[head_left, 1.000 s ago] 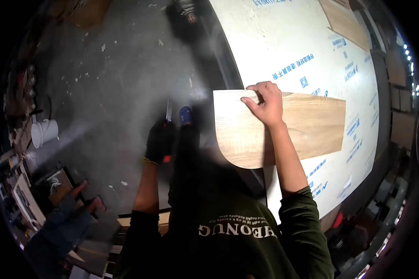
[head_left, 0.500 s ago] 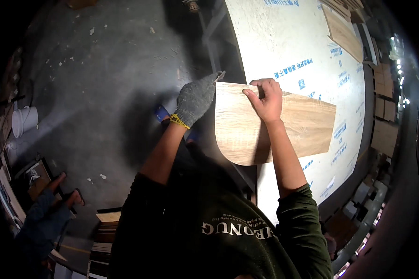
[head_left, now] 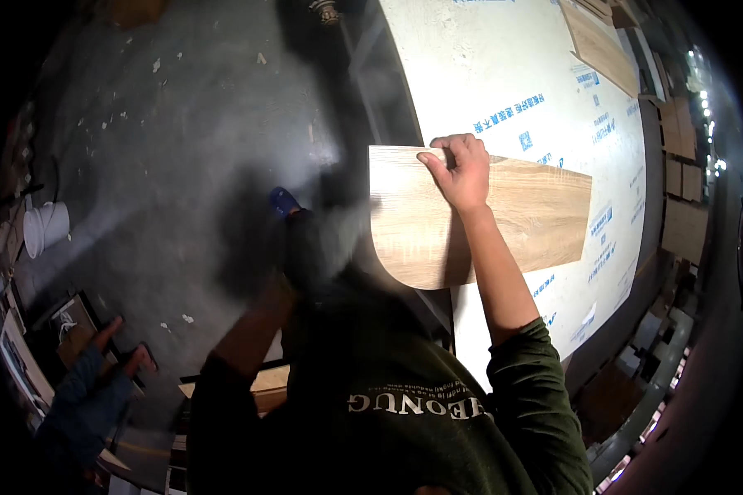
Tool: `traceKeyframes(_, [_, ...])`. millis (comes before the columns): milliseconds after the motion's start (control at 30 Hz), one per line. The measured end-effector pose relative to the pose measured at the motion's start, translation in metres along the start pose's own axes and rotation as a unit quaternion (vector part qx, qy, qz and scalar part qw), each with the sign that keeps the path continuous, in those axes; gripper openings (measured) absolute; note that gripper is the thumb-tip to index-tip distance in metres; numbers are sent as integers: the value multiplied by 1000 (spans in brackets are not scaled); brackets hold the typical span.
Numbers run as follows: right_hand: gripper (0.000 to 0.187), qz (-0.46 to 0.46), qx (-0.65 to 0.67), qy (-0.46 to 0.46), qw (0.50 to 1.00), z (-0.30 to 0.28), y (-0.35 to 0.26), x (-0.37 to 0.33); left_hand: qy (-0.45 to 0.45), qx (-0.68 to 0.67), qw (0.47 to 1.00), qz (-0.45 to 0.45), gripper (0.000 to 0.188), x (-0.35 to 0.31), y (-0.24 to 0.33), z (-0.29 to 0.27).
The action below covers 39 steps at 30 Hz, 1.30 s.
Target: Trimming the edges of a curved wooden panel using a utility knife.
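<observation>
A light wood-grain board with one rounded corner lies partly on the white-covered table, its rounded end jutting past the table's left edge. My bare right hand grips the board's far edge, thumb on the top face and fingers curled over the edge. My left hand, in a grey glove, is down by my body to the left of the board, apart from it. It is dark and smeared by motion, so its fingers and anything in them cannot be made out.
The table has a printed white covering. More wood-grain boards lie at its far right. On the floor at left stand a white bucket and, lower down, another person's legs. Stacked panels are beside me.
My left hand has left the board's far left corner, where it held a small thin piece, and swung down toward my body. My right hand keeps its grip on the board.
</observation>
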State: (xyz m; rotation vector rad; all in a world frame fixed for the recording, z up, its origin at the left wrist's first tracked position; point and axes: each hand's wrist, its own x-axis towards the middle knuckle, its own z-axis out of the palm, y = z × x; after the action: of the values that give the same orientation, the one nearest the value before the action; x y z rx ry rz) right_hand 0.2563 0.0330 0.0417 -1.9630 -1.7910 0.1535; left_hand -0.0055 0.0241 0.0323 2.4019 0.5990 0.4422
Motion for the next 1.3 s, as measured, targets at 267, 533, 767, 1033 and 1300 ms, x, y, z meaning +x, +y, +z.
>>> traceKeyframes(267, [33, 9, 15, 12, 1000, 3, 0, 0, 74, 161, 981, -83, 39, 35, -12, -13])
traceKeyframes(533, [34, -23, 18, 13, 999, 8, -6, 5, -138, -149, 970, -136, 28, -56, -5, 71])
traceKeyframes(767, [28, 18, 11, 3, 1000, 5, -1, -1, 69, 130, 985, -84, 30, 60, -30, -30])
traceKeyframes(1033, [27, 26, 5, -4, 1000, 2, -1, 3, -79, -2, 972, 221, 32, -46, 49, 13])
traceKeyframes(1300, [24, 24, 13, 6, 1000, 4, -2, 1, 84, 197, 976, -48, 32, 56, -23, -30])
